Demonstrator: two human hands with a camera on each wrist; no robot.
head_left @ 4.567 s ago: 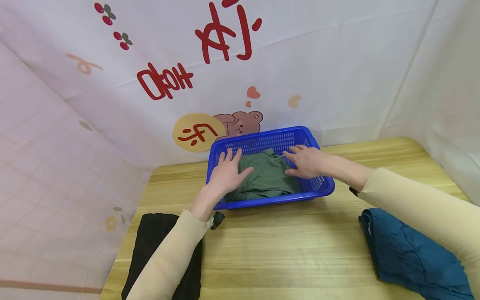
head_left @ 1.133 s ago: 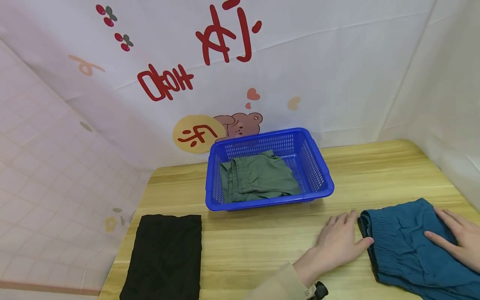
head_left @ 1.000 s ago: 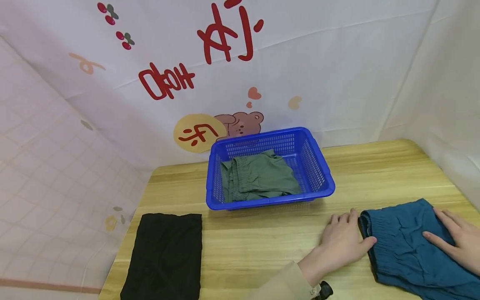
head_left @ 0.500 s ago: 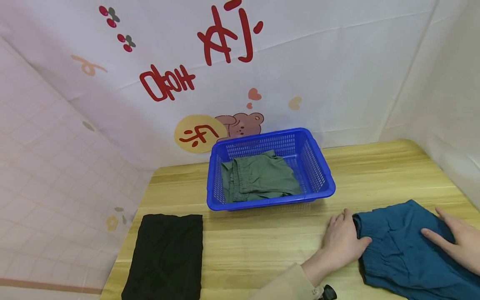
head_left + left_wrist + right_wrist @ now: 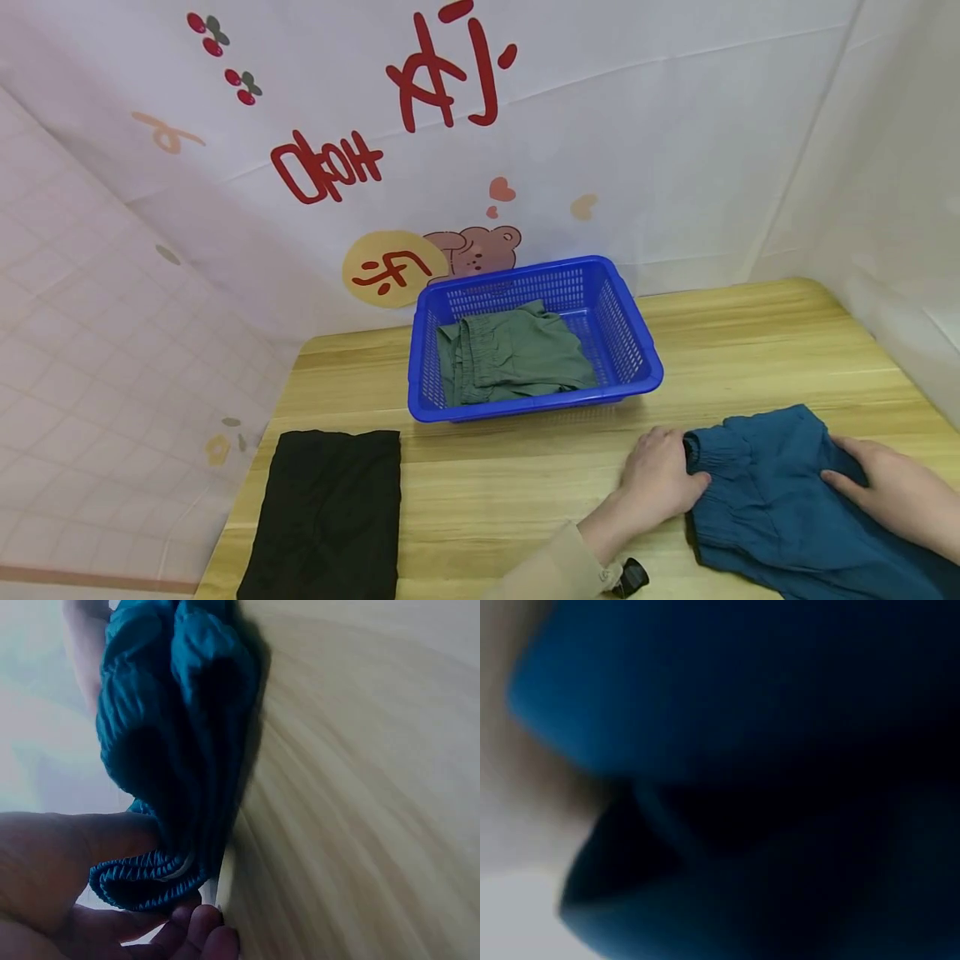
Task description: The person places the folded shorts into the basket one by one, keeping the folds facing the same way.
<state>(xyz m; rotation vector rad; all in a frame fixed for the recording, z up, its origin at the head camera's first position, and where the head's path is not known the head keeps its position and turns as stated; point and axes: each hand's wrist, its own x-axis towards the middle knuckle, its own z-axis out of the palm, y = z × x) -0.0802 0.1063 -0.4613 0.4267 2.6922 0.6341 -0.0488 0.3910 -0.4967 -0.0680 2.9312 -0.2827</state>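
Teal shorts (image 5: 780, 508) on table (image 5: 525, 492) at 4 o'clock, long axis 10-to-4, waistband pointing 10. Left hand (image 5: 663, 479) pinches waistband, thumb on top; right hand (image 5: 881, 492) curls over far edge.

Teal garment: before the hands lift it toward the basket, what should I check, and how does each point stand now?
1. Left hand grips the teal garment at its waistband: ok.
2. Right hand grips it: cannot tell; it rests on top.
3. Garment folded compact: not ok, rumpled.
4. Basket has room: ok; only a green garment inside.
5. Table between garment and basket free: ok.
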